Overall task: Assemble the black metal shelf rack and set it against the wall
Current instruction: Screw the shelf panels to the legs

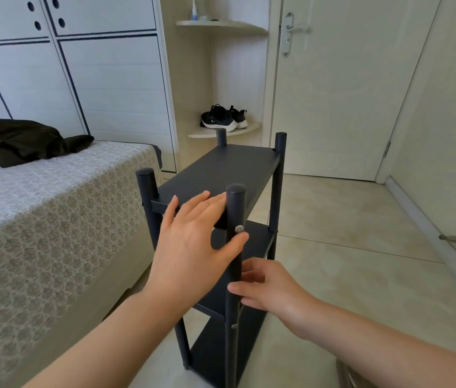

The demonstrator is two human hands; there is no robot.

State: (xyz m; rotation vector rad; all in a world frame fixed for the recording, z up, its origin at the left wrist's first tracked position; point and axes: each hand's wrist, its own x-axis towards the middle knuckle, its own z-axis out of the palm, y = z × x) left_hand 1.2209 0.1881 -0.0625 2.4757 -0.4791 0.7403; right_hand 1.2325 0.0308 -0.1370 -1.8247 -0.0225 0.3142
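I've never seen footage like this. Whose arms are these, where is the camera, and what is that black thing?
There is no machine here. A person wears one camera on the head, and it looks down at their own arms. The left hand lies flat on the top board of a black shelf rack, which stands on the floor beside a bed. The right hand touches the rack's front post lower down; whether it grips is unclear. Shoes sit on a corner shelf behind.
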